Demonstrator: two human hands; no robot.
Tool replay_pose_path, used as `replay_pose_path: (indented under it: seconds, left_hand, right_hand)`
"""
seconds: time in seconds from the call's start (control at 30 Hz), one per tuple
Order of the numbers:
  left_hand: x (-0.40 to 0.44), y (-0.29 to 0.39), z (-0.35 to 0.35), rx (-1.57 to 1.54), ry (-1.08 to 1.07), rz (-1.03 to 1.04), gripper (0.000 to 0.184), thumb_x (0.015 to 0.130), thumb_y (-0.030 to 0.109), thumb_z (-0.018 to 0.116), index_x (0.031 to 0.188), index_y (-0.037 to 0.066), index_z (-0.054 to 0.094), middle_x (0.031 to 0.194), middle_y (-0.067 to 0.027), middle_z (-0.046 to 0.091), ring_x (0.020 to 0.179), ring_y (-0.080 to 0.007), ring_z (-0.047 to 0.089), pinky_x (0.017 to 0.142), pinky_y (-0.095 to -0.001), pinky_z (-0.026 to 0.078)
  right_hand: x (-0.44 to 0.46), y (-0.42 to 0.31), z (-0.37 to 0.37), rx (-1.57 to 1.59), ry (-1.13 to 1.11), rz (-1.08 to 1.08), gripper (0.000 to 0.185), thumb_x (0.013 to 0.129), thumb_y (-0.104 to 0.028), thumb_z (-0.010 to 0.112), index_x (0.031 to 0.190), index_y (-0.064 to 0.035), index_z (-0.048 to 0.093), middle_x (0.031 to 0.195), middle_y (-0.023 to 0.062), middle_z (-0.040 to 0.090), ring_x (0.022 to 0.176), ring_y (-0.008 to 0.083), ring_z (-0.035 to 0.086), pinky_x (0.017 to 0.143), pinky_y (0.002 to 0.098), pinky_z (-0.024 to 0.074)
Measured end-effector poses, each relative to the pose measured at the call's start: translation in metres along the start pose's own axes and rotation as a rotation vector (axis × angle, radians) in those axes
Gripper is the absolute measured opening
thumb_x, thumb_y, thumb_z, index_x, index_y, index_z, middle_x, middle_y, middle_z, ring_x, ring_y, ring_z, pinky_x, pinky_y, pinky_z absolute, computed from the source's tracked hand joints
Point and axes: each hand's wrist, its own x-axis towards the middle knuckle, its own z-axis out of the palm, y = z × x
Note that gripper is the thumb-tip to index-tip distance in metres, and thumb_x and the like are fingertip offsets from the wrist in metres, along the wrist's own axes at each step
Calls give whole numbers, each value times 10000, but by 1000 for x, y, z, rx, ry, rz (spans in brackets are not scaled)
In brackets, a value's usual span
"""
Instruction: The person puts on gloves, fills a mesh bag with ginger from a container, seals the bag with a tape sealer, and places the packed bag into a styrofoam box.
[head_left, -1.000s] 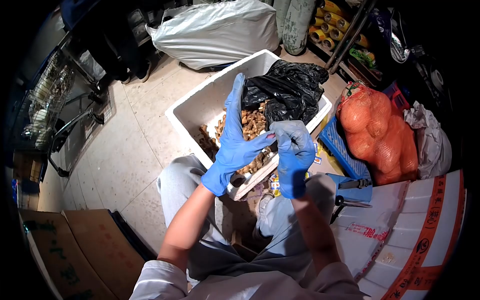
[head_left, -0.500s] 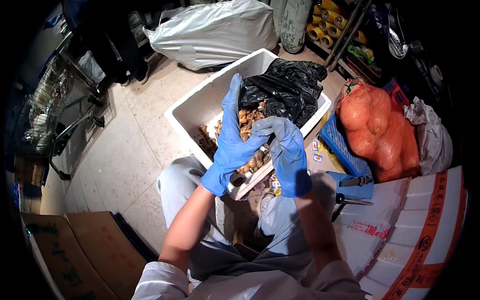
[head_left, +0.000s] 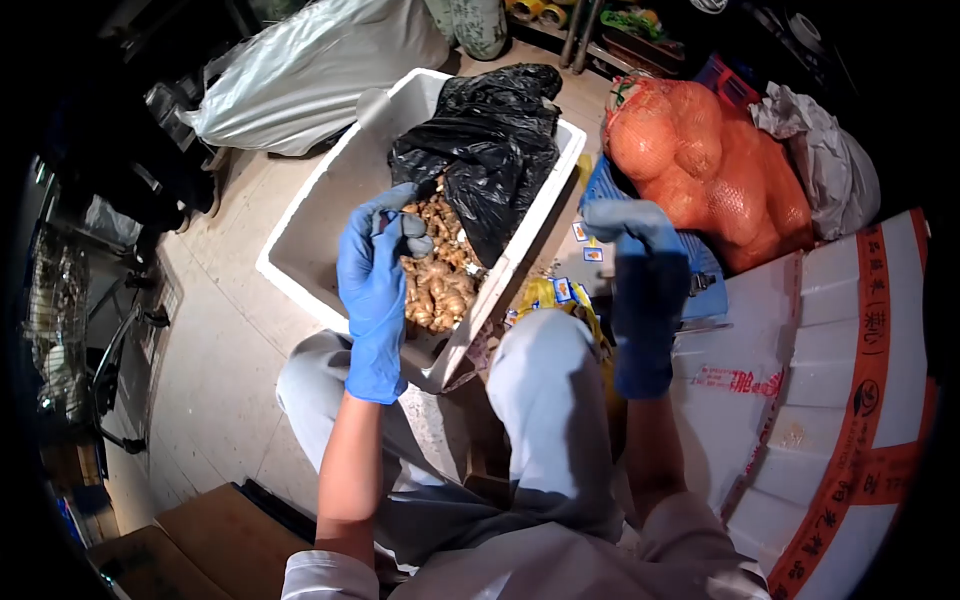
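My left hand, in a blue glove with greyish fingertips, is raised over the near left part of a white foam box. Its fingers are curled inward, and whatever they may hold is hidden. Pieces of ginger lie in the box just to its right, partly under a black plastic bag. My right hand, gloved too, is up to the right of the box, over my right knee side. Its fingers are bent over and its palm is in deep shadow, so its contents cannot be made out.
An orange net sack of round produce leans by a blue crate on the right. White cartons with red tape stand at lower right. A silvery sack lies behind the box; a person's dark-clothed legs are at left.
My hands have drawn apart; they were together over the box. The left hand's outstretched fingers have curled, and the right hand has moved right. The view has shifted, too.
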Motion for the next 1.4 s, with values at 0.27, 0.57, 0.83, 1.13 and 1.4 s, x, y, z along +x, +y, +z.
replay_pose_path:
  seconds: [0.27,0.57,0.83,1.13,1.4]
  left_hand:
    - [3,-24,5,229,96,-64,186,897,135,421,978,29,550,632,70,400,478,1,267,428,-142,207]
    - [2,-25,15,212,90,-241,251,895,218,448,992,7,542,576,80,308,454,-1,189,406,-177,143]
    - [2,-22,24,160,172,-296,234,896,209,446,922,-1,547,567,69,317,428,8,188,377,-168,139]
    - [-2,-27,7,112,192,-351,249,859,232,511,954,4,540,600,66,403,448,-6,208,395,-171,159]
    - [0,-23,20,84,305,-392,211,893,213,451,906,27,548,540,56,334,399,-10,201,361,-183,141]
  right_hand:
    - [-100,70,-70,-259,321,106,74,629,-14,496,556,-8,491,562,91,451,562,231,498,526,290,380]
    - [-174,174,-20,-263,-146,104,60,678,-12,450,696,-2,507,693,115,542,594,276,506,565,326,410]
    - [-243,371,-11,-526,1,721,189,806,-202,502,843,-30,569,795,150,594,747,299,567,690,352,433]
    - [-201,428,9,-940,-76,644,394,672,-292,644,947,-27,548,993,184,543,940,319,494,847,382,364]
    - [-202,423,-5,-1035,-342,579,256,780,-307,507,796,-68,597,790,141,605,729,314,579,638,428,434]
